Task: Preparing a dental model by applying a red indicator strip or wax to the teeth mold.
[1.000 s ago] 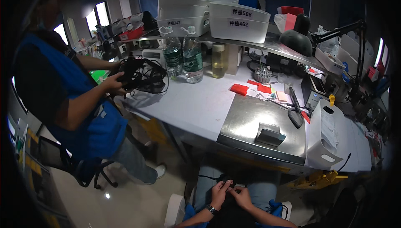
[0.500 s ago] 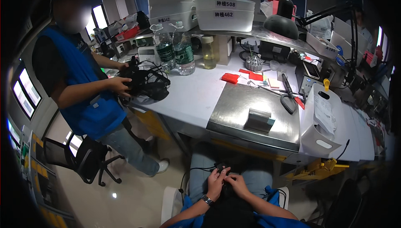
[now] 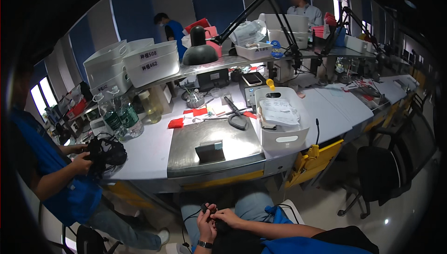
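Head-worn fisheye, downward over workbench

Dim overall, black fisheye vignette all round. Straight edges bowed near rim. Soft glare off steel plate and floor. Windows blown out far left. Deep shadow under bench.

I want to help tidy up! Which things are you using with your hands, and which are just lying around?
In use:
left hand
right hand
small black device with a thin black cable, held in both hands over the lap

Lying about:
metal plate
white bin
water bottles
black scissors
red pieces
desk lamp
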Demonstrator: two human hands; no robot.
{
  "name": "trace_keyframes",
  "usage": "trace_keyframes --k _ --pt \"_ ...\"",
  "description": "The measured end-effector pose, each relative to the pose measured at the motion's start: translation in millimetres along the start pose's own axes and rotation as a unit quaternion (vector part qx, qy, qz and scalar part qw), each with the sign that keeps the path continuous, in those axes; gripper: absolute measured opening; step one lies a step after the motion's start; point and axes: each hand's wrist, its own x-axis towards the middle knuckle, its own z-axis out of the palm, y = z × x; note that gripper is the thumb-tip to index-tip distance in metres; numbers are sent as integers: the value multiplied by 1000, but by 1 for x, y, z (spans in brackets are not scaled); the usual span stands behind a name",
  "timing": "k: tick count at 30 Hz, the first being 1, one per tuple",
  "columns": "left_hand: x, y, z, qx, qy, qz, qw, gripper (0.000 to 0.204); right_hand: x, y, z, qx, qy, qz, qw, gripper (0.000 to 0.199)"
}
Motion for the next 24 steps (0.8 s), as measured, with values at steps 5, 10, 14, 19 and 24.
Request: trace_keyframes --k 5,10,14,19,24 --pt "-1 -10 -7 74 -77 11 994 43 -20 -13 2 20 18 14 1000 28" --pt "-9 -20 -13 261 -133 75 953 56 -48 -21 6 222 44 66 972 22" --pt "-21 -21 -8 307 -142 95 936 58 -62 -24 2 246 48 60 966 22" --pt "-24 -14 -4 328 -176 132 919 67 -75 -45 7 252 50 39 966 23" --pt "-30 -7 -12 424 -156 173 875 60 -80 -55 7 221 31 27 974 22"
